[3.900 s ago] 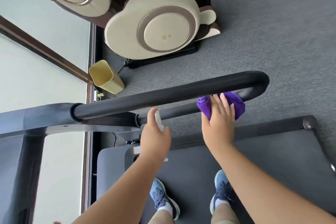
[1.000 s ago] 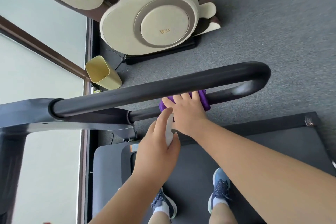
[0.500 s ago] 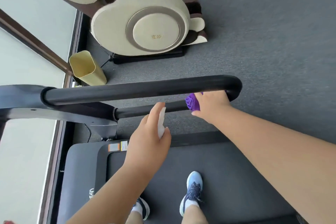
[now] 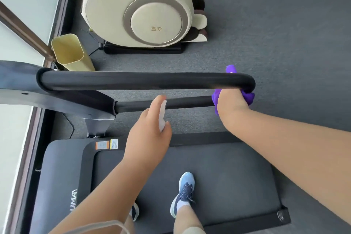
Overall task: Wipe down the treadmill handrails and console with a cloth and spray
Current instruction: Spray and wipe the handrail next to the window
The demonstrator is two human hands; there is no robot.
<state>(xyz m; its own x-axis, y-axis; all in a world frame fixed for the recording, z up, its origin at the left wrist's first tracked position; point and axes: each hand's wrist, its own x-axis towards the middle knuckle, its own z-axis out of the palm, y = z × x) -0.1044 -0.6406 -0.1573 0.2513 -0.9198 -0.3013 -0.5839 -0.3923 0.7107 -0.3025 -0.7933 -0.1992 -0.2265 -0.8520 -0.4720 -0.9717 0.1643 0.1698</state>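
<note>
Right of centre: right hand (image 4: 230,103) curled round a crumpled purple cloth (image 4: 247,97), pressed against the rounded end bend of the smooth black tubular handrail (image 4: 142,80). Centre: left hand (image 4: 150,138) wrapped round a small white spray bottle (image 4: 163,116), forefinger raised on top. Below: matte grey treadmill belt (image 4: 228,173).

My arms are bare, no sleeves. I wear a blue shoe (image 4: 183,192) with dark laces, a white sock (image 4: 182,205) and light beige trousers (image 4: 190,229).
</note>
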